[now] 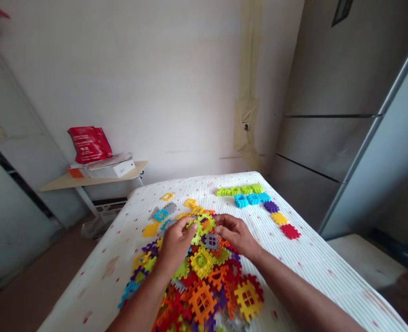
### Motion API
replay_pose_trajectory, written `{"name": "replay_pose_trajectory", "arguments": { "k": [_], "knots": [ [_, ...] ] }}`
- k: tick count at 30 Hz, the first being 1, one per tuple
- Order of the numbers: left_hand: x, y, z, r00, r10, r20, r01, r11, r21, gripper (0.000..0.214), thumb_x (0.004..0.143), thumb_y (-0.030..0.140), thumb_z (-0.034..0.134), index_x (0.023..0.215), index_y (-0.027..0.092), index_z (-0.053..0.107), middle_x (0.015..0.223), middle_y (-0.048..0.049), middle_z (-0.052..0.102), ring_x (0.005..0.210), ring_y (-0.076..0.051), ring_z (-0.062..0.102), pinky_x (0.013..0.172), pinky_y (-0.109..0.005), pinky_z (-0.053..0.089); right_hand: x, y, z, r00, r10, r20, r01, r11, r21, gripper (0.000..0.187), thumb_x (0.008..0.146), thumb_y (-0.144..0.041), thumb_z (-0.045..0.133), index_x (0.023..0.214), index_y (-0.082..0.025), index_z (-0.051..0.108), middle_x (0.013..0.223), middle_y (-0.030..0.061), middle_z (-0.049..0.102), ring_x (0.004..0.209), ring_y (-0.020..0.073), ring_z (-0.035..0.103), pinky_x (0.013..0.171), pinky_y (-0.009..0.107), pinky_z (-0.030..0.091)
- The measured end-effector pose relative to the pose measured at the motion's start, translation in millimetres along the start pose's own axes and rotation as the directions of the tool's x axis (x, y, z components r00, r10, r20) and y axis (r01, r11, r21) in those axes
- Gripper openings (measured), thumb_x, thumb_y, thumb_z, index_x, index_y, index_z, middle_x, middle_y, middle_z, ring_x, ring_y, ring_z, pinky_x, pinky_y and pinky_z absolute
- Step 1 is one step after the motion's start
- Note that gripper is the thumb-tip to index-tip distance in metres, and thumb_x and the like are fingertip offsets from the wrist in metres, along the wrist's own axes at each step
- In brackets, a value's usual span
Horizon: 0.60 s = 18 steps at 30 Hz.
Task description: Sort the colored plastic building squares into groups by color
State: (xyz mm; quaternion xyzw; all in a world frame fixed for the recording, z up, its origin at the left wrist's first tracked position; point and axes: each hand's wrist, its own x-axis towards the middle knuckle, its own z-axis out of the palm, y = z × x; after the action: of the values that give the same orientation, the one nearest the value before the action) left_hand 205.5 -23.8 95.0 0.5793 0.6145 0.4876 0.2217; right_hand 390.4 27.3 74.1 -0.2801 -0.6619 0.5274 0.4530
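"What's the heap of waffle-edged building tiles [204, 276] made of?"
"Moulded plastic, smooth, with a soft sheen."
"And the cloth cover [315, 258] under the heap?"
"White ribbed fabric, matt, flecked with small red marks."
"Beyond the heap, on the shelf [62, 184] to the left?"
"A pale wood-look board, flat and matt, carrying a glossy red plastic bag [89, 144] and a smooth white card box [121, 169]."
"Right of the heap?"
"Refrigerator doors [328, 115], smooth grey metal with a dull sheen."
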Motion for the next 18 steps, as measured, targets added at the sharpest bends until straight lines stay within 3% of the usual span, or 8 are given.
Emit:
{"name": "replay_pose_trajectory", "arguments": {
  "k": [4, 7, 9, 11, 14, 16, 18],
  "knots": [
    [4, 1, 20.1, 0.998, -0.006, 0.063, 0.008, 0.999, -0.032, 0.035, 0.074, 0.043, 0.054, 0.090, 0.015, 0.066, 0.070, -0.0007, 0.064, 0.065, -0.016, 0.055, 0.062, -0.026, 0.042, -1, 5, -2, 0.996, 0.007, -0.088, -0.009, 1.000, -0.019, 0.026, 0.073, -0.043, 0.061, 0.073, -0.018, 0.054, 0.056, -0.0055, 0.044, 0.050, 0.0076, 0.038, 0.048, 0.021, 0.033],
    [7, -3, 13.5, 0.995, -0.081, 0.051, 0.086, 0.992, -0.092, 0.039, 0.071, 0.045, 0.057, 0.092, 0.014, 0.067, 0.068, -0.0011, 0.064, 0.061, -0.015, 0.054, 0.057, -0.024, 0.042, 0, 15, -25, 0.981, -0.119, -0.153, 0.071, 0.955, -0.288, 0.018, 0.077, -0.037, 0.058, 0.076, -0.018, 0.058, 0.059, -0.0031, 0.049, 0.052, 0.0091, 0.042, 0.051, 0.022, 0.035],
    [9, -7, -3.3, 0.986, -0.166, -0.012, 0.162, 0.978, -0.133, 0.044, 0.068, 0.048, 0.060, 0.095, 0.014, 0.066, 0.065, -0.0003, 0.062, 0.055, -0.013, 0.051, 0.049, -0.022, 0.038, 2, 23, -45, 0.960, -0.251, -0.123, 0.136, 0.805, -0.577, 0.014, 0.081, -0.029, 0.052, 0.078, -0.018, 0.061, 0.069, 0.0012, 0.057, 0.061, 0.0112, 0.049, 0.059, 0.022, 0.039],
    [11, -13, -28.2, 0.957, -0.258, -0.131, 0.228, 0.952, -0.203, 0.049, 0.064, 0.050, 0.063, 0.098, 0.015, 0.065, 0.066, -0.0002, 0.062, 0.053, -0.012, 0.049, 0.043, -0.020, 0.034, 4, 33, -64, 0.953, -0.298, -0.053, 0.137, 0.583, -0.801, 0.020, 0.085, -0.020, 0.044, 0.079, -0.018, 0.062, 0.079, 0.0053, 0.061, 0.070, 0.0128, 0.053, 0.067, 0.023, 0.040],
    [10, -26, -71.8, 0.869, -0.355, -0.345, 0.237, 0.910, -0.340, 0.048, 0.055, 0.045, 0.070, 0.094, 0.017, 0.066, 0.080, -0.0005, 0.064, 0.064, -0.011, 0.054, 0.047, -0.017, 0.038, 6, 48, -84, 0.988, -0.151, -0.009, 0.041, 0.325, -0.945, 0.025, 0.082, -0.011, 0.040, 0.078, -0.016, 0.064, 0.084, 0.0083, 0.063, 0.077, 0.0146, 0.057, 0.071, 0.023, 0.041],
    [7, -37, -97.8, 0.798, -0.424, -0.427, 0.239, 0.875, -0.421, 0.050, 0.049, 0.040, 0.074, 0.093, 0.018, 0.067, 0.078, 0.0012, 0.064, 0.061, -0.009, 0.052, 0.046, -0.016, 0.037, 6, 53, -92, 1.000, -0.006, 0.008, 0.009, 0.268, -0.963, 0.025, 0.075, -0.006, 0.045, 0.082, -0.016, 0.067, 0.090, 0.0090, 0.065, 0.080, 0.0156, 0.059, 0.072, 0.022, 0.042],
    [2, -51, -116.8, 0.715, -0.507, -0.481, 0.246, 0.827, -0.506, 0.047, 0.041, 0.032, 0.075, 0.085, 0.017, 0.067, 0.071, 0.0021, 0.063, 0.061, -0.010, 0.054, 0.047, -0.017, 0.039, 5, 52, -99, 0.995, 0.095, 0.023, -0.008, 0.307, -0.952, 0.033, 0.068, -0.004, 0.049, 0.091, -0.017, 0.068, 0.097, 0.0073, 0.067, 0.081, 0.0158, 0.061, 0.073, 0.022, 0.043]
  ]
}}
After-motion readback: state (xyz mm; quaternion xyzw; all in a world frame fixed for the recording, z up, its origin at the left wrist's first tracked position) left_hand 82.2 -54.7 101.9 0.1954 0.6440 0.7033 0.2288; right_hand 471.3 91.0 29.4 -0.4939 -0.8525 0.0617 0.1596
